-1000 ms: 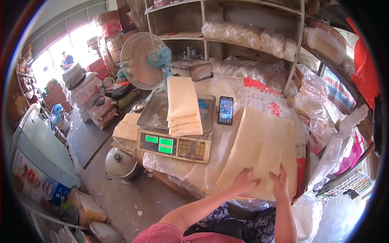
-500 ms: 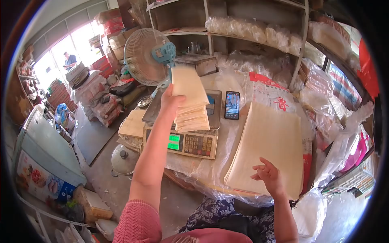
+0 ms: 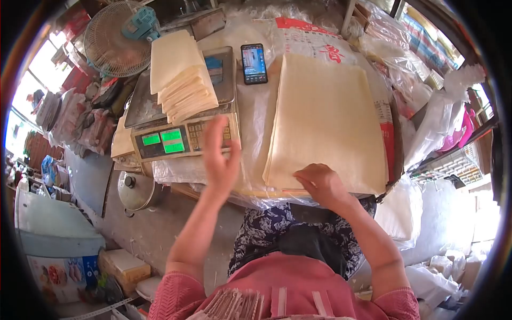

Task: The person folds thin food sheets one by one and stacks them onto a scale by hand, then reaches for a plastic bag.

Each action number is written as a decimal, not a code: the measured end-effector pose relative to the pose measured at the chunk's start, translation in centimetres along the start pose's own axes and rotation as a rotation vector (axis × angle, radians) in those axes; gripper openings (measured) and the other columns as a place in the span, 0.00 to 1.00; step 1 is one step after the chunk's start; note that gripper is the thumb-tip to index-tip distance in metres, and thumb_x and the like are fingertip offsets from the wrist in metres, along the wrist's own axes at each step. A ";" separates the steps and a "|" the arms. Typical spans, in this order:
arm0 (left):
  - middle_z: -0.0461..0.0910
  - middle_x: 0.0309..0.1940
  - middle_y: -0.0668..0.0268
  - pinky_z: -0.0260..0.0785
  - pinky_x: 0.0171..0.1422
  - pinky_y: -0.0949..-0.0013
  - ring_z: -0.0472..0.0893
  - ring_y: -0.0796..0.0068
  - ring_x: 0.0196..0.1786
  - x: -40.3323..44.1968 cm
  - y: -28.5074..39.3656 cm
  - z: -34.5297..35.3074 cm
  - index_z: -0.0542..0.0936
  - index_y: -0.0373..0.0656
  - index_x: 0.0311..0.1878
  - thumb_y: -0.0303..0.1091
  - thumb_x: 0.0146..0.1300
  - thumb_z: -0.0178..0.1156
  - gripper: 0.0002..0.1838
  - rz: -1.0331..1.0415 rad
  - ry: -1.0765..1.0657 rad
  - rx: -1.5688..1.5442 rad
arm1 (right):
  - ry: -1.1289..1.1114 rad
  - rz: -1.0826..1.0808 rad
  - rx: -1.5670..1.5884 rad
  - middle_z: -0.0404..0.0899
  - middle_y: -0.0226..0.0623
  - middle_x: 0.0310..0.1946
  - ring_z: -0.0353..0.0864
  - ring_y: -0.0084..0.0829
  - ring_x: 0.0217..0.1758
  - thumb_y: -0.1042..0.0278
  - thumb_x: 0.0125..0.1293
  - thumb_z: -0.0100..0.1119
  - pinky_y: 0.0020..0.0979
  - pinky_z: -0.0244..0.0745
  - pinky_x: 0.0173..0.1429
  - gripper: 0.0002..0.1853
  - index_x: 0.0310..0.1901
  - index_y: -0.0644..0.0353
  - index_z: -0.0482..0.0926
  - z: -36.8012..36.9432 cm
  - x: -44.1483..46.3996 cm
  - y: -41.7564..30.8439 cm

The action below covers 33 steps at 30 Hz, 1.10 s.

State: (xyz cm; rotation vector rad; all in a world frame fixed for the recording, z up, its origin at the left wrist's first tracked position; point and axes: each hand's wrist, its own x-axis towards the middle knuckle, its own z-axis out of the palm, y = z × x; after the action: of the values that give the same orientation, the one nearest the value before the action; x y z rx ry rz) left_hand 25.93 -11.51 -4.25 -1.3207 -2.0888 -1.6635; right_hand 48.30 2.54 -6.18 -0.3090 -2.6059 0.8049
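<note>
A stack of thin, cream-coloured sheets (image 3: 328, 117), which look like tofu skin, lies flat on the table before me. My right hand (image 3: 322, 184) is over its near edge, thumb and fingers pressed together; whether a sheet's edge is between them is hidden. My left hand (image 3: 220, 157) is open and holds nothing, its fingers raised in front of the scale's keypad. Several folded sheets (image 3: 184, 80) rest in a fanned pile on the scale (image 3: 226, 96), whose green displays (image 3: 172, 140) are lit.
A phone (image 3: 254, 64) with its screen on lies between scale and stack. Behind the scale are a fan (image 3: 118, 40) and a metal box (image 3: 208, 24). A red-and-white printed bag (image 3: 314, 37) lies under the stack's far side. On the floor at left stands a lidded pot (image 3: 136, 192).
My left hand has let go of the folded sheets on the scale and drawn back towards me. My right hand has closed its fingers at the stack's near edge. The view has tilted down.
</note>
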 end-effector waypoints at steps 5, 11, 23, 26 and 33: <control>0.72 0.60 0.54 0.63 0.67 0.64 0.71 0.59 0.64 -6.2 -0.8 2.7 0.71 0.36 0.62 0.31 0.69 0.56 0.20 -0.229 -0.202 -0.133 | -0.098 -0.235 -0.319 0.75 0.33 0.29 0.75 0.35 0.42 0.65 0.55 0.66 0.37 0.67 0.55 0.06 0.33 0.56 0.83 1.7 1.9 -1.4; 0.75 0.56 0.58 0.65 0.63 0.66 0.74 0.66 0.58 -7.0 -0.3 3.2 0.74 0.37 0.60 0.32 0.70 0.56 0.18 -0.214 -0.177 -0.134 | -0.098 -0.303 -0.368 0.74 0.34 0.26 0.76 0.37 0.37 0.66 0.52 0.63 0.38 0.70 0.50 0.07 0.22 0.57 0.78 2.6 2.2 -0.7; 0.76 0.53 0.55 0.69 0.61 0.55 0.74 0.52 0.59 -6.3 0.0 5.1 0.79 0.42 0.51 0.20 0.55 0.62 0.18 0.183 -0.452 0.006 | 0.026 0.252 0.308 0.82 0.46 0.47 0.81 0.36 0.53 0.64 0.61 0.65 0.36 0.74 0.58 0.17 0.49 0.64 0.80 -2.2 1.0 1.7; 0.77 0.52 0.55 0.67 0.64 0.53 0.73 0.49 0.60 -6.4 0.5 6.9 0.79 0.41 0.50 0.24 0.55 0.64 0.17 0.228 -0.401 0.074 | -0.012 0.042 -0.110 0.73 0.48 0.60 0.67 0.44 0.69 0.59 0.62 0.65 0.43 0.60 0.71 0.26 0.59 0.62 0.74 -0.3 0.3 0.5; 0.76 0.55 0.48 0.58 0.69 0.43 0.71 0.47 0.63 -8.4 -0.8 7.9 0.77 0.37 0.55 0.33 0.64 0.56 0.17 0.229 -0.543 0.327 | -0.112 -0.058 -0.219 0.72 0.49 0.62 0.64 0.47 0.70 0.58 0.65 0.58 0.46 0.57 0.73 0.25 0.60 0.62 0.73 0.8 -1.1 2.8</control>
State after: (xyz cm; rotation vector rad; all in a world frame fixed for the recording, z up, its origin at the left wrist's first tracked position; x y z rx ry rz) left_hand 33.35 -9.21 -12.78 -1.9527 -2.2309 -0.8862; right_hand 49.21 4.09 -8.73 -0.2543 -2.7996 0.5323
